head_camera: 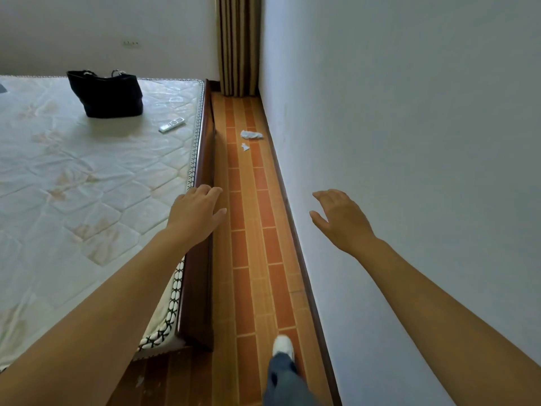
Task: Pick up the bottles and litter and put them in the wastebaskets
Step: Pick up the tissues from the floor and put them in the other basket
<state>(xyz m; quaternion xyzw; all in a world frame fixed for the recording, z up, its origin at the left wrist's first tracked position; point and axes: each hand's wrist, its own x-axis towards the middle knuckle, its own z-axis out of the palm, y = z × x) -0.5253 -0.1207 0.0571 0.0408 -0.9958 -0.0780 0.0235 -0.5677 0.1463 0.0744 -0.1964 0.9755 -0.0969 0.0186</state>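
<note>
left hand (195, 213): fingers spread, nothing held, over bed (87, 171) edge | right hand (339, 219): fingers spread, nothing held | litter (251, 135): seen on floor (251, 244) well ahead of both, by wall (409, 142)

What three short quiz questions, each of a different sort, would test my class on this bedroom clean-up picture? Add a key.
1. True or false: the left hand is holding a piece of litter.
2. Multiple choice: where does the crumpled white litter lie? A) on the mattress; B) on the floor strip between the bed frame and the wall; C) inside the black bag.
3. Fill the gap: the small grey item on the mattress near the bag is a ____.

Key: 1 false, both it and the right hand are open and hold nothing. 2 B, with a smaller scrap just nearer the person. 3 remote control.
</note>
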